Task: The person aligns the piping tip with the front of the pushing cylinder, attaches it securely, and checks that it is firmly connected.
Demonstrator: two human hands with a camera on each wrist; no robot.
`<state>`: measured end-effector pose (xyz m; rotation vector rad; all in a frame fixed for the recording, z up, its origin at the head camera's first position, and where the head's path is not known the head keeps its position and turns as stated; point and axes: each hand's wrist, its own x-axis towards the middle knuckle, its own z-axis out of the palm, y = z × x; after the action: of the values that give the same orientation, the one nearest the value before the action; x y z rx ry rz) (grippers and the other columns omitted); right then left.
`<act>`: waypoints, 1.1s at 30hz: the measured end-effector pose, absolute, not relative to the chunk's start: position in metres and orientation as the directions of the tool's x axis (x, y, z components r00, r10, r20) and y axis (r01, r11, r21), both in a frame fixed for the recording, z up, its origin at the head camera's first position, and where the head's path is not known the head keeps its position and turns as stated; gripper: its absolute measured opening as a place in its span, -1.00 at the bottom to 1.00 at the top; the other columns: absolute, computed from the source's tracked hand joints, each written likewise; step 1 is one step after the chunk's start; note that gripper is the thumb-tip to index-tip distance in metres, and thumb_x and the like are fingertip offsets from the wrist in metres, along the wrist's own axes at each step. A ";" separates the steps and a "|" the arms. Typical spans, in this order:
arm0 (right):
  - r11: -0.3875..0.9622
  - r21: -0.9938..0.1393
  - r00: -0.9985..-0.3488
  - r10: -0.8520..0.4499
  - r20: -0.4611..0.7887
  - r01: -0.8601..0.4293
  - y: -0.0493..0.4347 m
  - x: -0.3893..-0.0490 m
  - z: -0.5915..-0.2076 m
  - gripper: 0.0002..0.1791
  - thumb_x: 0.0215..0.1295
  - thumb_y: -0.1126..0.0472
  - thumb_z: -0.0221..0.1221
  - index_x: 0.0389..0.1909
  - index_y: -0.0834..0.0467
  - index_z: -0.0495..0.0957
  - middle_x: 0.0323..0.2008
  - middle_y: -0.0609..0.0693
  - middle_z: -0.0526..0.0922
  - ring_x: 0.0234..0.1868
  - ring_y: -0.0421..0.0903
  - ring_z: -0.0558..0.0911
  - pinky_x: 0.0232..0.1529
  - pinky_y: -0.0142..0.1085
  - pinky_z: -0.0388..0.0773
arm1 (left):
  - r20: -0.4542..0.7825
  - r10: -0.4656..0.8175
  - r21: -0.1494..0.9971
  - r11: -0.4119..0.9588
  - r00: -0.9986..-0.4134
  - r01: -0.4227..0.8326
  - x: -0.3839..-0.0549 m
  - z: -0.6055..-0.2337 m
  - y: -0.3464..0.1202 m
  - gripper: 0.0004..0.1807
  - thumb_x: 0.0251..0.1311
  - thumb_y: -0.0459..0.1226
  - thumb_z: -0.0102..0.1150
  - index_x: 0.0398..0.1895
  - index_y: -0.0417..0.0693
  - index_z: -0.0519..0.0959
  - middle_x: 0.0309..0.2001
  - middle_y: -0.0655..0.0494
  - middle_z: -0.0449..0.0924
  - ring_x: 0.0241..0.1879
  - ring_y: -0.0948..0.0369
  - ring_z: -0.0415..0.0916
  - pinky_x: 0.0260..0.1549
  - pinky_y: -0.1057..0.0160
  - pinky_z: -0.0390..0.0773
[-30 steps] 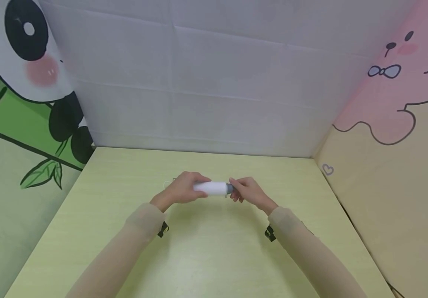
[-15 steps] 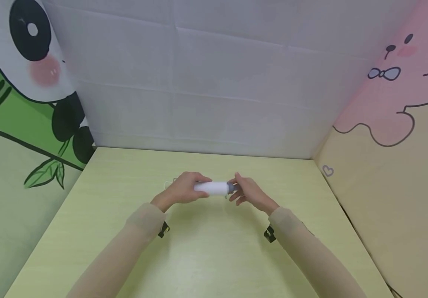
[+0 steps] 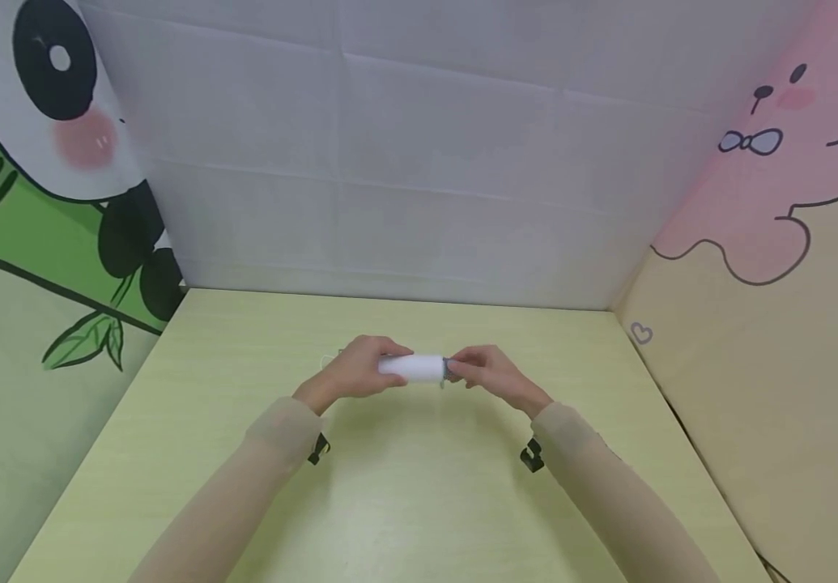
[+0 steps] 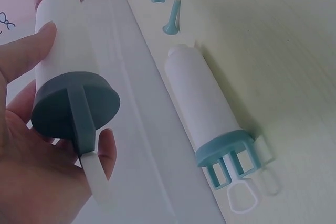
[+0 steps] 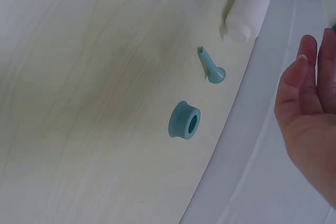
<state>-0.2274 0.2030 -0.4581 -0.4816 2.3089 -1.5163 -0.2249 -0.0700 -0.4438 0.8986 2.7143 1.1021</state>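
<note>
My left hand (image 3: 356, 368) grips a large white syringe (image 3: 422, 368) around its barrel, held level above the table. In the left wrist view, its dark teal end cap (image 4: 50, 108) and handle bar point toward the camera. At the other end, my right hand (image 3: 495, 374) pinches the small grey-teal end piece (image 3: 448, 369) between thumb and fingers. A second white syringe (image 4: 202, 95), with a teal collar and white pull ring (image 4: 243, 195), lies on the table, mostly hidden behind my hands in the head view.
A teal flared ring (image 5: 184, 120) and a teal nozzle (image 5: 211, 66) lie loose on the pale wooden table (image 3: 419, 502), close to its far edge. A white back wall (image 3: 419, 162) and painted side panels enclose the table.
My right fingers spread off the end piece about half a second ago, then closed on it again. My left hand and the syringe have stayed nearly still.
</note>
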 end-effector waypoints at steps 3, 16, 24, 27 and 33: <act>0.435 -0.893 -0.896 -0.433 -0.097 -0.114 0.201 -0.228 -0.461 -0.53 0.39 -0.11 0.06 -0.13 0.24 0.63 -0.33 0.05 0.68 -0.18 0.15 0.61 -0.18 -0.06 0.52 | 0.139 0.545 0.658 0.573 -0.827 0.488 -0.225 -0.443 -0.069 -0.59 0.04 -0.22 0.41 0.01 -0.04 0.65 -0.09 0.11 0.62 -0.18 0.17 0.51 -0.19 0.12 0.49; 0.299 -0.942 -0.879 -0.477 -0.006 -0.156 0.201 -0.231 -0.462 -0.49 0.09 0.26 0.39 0.09 0.19 0.50 0.01 0.11 0.59 -0.04 0.07 0.60 -0.06 -0.10 0.52 | 0.110 0.541 0.643 0.601 -0.834 0.475 -0.228 -0.445 -0.073 -0.57 0.05 -0.22 0.41 0.03 -0.06 0.64 -0.08 0.11 0.61 -0.18 0.18 0.50 -0.17 0.13 0.48; 0.370 -0.912 -0.870 -0.492 -0.029 -0.179 0.196 -0.229 -0.463 -0.63 0.25 0.23 0.27 0.05 0.28 0.54 -0.04 0.10 0.62 -0.07 -0.02 0.61 -0.08 -0.14 0.52 | 0.120 0.534 0.652 0.593 -0.837 0.472 -0.228 -0.448 -0.074 -0.59 0.04 -0.22 0.41 0.01 -0.04 0.65 -0.10 0.12 0.61 -0.21 0.19 0.50 -0.19 0.14 0.49; 0.426 -0.888 -0.880 -0.473 -0.053 -0.176 0.197 -0.230 -0.467 -0.62 0.32 0.10 0.20 0.04 0.27 0.55 -0.10 0.05 0.65 -0.11 -0.04 0.62 -0.08 -0.05 0.51 | 0.126 0.536 0.645 0.595 -0.835 0.479 -0.227 -0.447 -0.075 -0.59 0.04 -0.22 0.41 0.02 -0.04 0.64 -0.10 0.12 0.62 -0.20 0.19 0.50 -0.19 0.14 0.49; 0.457 -0.879 -0.894 -0.439 -0.090 -0.135 0.196 -0.229 -0.467 -0.53 0.41 -0.10 0.03 -0.04 0.22 0.62 -0.25 0.02 0.69 -0.14 0.09 0.62 -0.12 0.06 0.48 | 0.123 0.538 0.653 0.589 -0.834 0.476 -0.226 -0.445 -0.074 -0.58 0.03 -0.22 0.41 0.02 -0.04 0.64 -0.10 0.13 0.62 -0.20 0.20 0.51 -0.19 0.15 0.48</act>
<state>-0.2289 0.1964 -0.4667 -0.4902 2.4060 -1.4115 -0.2262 -0.0739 -0.4453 0.8711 2.7213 1.0787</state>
